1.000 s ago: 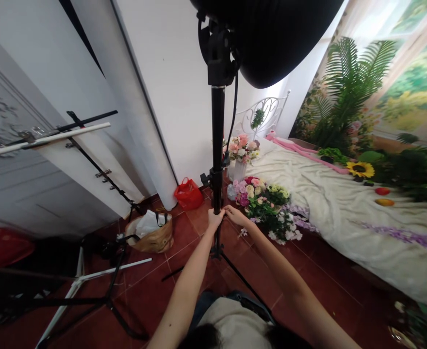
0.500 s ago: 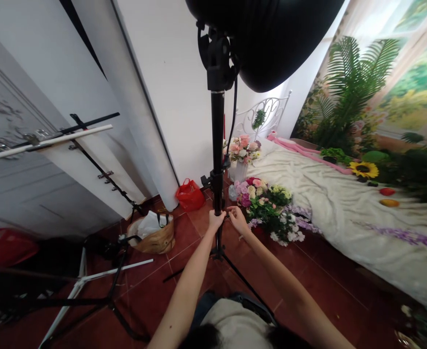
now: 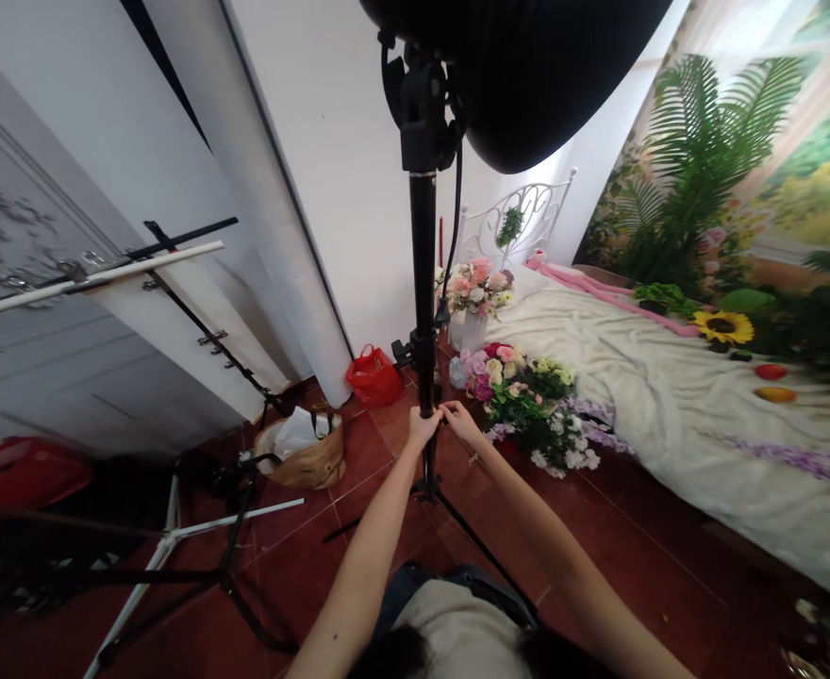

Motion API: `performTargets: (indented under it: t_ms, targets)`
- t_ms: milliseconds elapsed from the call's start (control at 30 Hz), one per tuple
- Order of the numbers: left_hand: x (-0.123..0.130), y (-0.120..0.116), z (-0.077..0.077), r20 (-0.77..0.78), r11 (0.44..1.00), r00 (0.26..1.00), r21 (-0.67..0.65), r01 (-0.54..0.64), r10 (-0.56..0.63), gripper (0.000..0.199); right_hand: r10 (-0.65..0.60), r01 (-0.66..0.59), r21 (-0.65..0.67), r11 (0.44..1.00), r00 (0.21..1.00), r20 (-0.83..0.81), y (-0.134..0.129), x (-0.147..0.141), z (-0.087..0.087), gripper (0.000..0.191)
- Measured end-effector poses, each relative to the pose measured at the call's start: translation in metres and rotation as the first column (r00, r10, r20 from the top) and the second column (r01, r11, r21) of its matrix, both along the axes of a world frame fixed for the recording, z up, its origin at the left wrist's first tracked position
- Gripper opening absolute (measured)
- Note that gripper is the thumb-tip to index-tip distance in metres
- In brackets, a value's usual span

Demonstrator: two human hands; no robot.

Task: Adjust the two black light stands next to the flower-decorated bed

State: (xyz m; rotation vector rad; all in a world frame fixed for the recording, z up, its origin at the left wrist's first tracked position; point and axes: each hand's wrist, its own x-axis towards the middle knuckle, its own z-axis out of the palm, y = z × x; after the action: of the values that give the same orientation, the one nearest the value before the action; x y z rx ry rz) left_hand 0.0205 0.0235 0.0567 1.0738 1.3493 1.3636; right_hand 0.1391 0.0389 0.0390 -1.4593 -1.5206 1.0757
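A black light stand (image 3: 424, 273) rises upright in the middle of the head view, with a large black lamp head (image 3: 528, 75) at its top and spread legs on the floor. My left hand (image 3: 423, 427) is wrapped round the lower pole. Beside it, on the pole's right side, my right hand (image 3: 460, 422) has its fingers pinched at a small dark part of the stand, perhaps a knob; the fingertips partly hide it. A black cable hangs along the pole above my hands.
To the right stand flower bunches (image 3: 521, 387) and a bed with a cream blanket (image 3: 599, 349). A red bag (image 3: 374, 377) and a woven bag (image 3: 320, 457) rest on the floor at left. Further left are a white-and-black stand (image 3: 167, 542) and a clamped crossbar (image 3: 104, 275).
The view has shifted slightly, so the surroundings sit a little differently in it. My right fingers have closed in nearer the pole; my left hand stays on it.
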Motion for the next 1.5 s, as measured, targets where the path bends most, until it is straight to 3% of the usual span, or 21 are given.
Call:
performTargets:
  t_ms: [133, 233, 367, 500, 633, 733, 1000, 1267, 1367, 1500]
  targets:
    - [0.001, 0.0, 0.0, -0.005, 1.0, 1.0, 0.001, 0.006, -0.006, 0.024, 0.006, 0.006, -0.128, 0.992, 0.996, 0.092, 0.02, -0.003, 0.007, 0.021]
    - [0.001, 0.0, 0.0, -0.008, 1.0, 1.0, 0.018, -0.004, 0.004, 0.024, 0.007, 0.009, -0.15, 0.989, 0.995, 0.103, 0.018, -0.002, 0.012, 0.02]
    - [-0.001, -0.001, 0.001, -0.016, 0.999, 1.0, 0.033, 0.023, -0.022, 0.022, -0.025, 0.023, 0.046, 0.999, 0.999, 0.045, -0.013, -0.001, 0.009, 0.032]
    - [-0.002, -0.001, 0.003, -0.035, 0.998, 0.999, 0.04, 0.041, -0.039, 0.022, 0.043, -0.048, 0.267, 0.962, 0.999, 0.021, -0.037, -0.004, -0.002, 0.038]
    - [-0.001, -0.002, 0.006, -0.03, 0.998, 0.999, 0.048, 0.045, -0.044, 0.022, 0.019, -0.036, 0.231, 0.972, 0.997, 0.075, -0.032, -0.005, -0.012, 0.043]
    - [0.0, -0.002, 0.007, -0.032, 0.998, 0.998, 0.037, 0.054, -0.053, 0.021, 0.027, -0.073, 0.222, 0.972, 0.979, 0.204, -0.025, -0.001, -0.015, 0.045]
    - [-0.002, 0.0, 0.004, -0.066, 0.997, 0.995, 0.001, 0.079, -0.078, 0.022, 0.092, -0.262, 0.287, 0.921, 0.865, 0.493, -0.015, 0.008, 0.001, 0.043]
    - [-0.004, 0.001, -0.004, -0.06, 0.996, 0.994, 0.0, 0.088, -0.088, 0.019, 0.055, -0.206, 0.164, 0.965, 0.766, 0.641, -0.006, 0.002, 0.003, 0.044]
    - [-0.005, 0.001, -0.005, -0.068, 0.995, 0.993, 0.017, 0.101, -0.1, 0.022, 0.118, -0.222, 0.086, 0.971, 0.762, 0.637, -0.002, 0.003, 0.004, 0.027]
    - [-0.006, 0.002, -0.005, -0.043, 0.995, 0.994, -0.024, 0.099, -0.1, 0.022, 0.212, -0.238, -0.019, 0.971, 0.823, 0.526, 0.014, 0.005, 0.012, 0.007]
